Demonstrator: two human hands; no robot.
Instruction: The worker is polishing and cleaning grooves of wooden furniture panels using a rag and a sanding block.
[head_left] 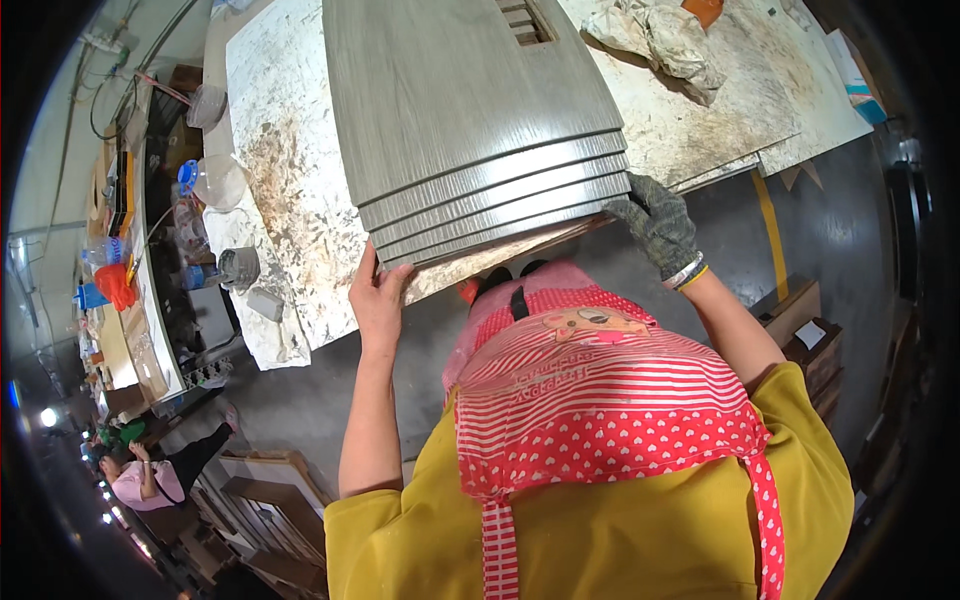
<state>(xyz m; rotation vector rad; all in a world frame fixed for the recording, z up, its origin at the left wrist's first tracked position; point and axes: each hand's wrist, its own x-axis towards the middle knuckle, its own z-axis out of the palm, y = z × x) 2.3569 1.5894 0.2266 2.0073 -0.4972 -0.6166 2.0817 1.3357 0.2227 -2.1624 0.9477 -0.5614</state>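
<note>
A stack of several grey wood-grain panels (470, 110) lies on the work table in front of me, their near edges stepped like stairs. The top panel has a rectangular slot near its far right side. My left hand (378, 295) is bare and grips the near left corner of the stack, thumb along the front edge and a finger up the side. On my right hand (662, 228) is a dark grey knit glove. It holds the near right corner, with its fingers at the edge of the lower panels. Some fingertips are hidden under the panels.
The stained white table (290, 130) carries a crumpled cloth (660, 45) at the right and a grey cup (238, 268) and clear jug (218, 182) at the left. Brown panels (810, 340) stand at the right. Another person (150, 480) sits far left.
</note>
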